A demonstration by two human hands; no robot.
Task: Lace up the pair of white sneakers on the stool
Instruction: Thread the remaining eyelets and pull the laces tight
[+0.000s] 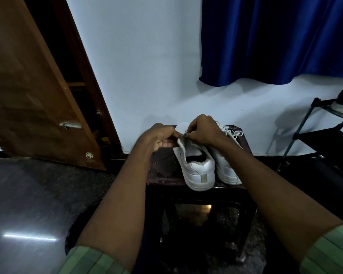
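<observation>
Two white sneakers stand heel toward me on a dark stool [162, 178]. The left sneaker [196, 167] is the one under my hands. The right sneaker [226, 169] sits beside it, with a tied white lace [235, 133] showing past my wrist. My left hand [160, 137] is closed at the left side of the left sneaker's opening and pinches something small there. My right hand [202, 131] is closed over the same spot, fingertips nearly touching the left hand's. The lace between my fingers is too small and blurred to make out clearly.
A brown wooden door [34, 91] stands open at the left. A blue curtain [275, 36] hangs on the white wall behind the stool. A black shoe rack [325, 135] is at the right. The floor is dark and glossy.
</observation>
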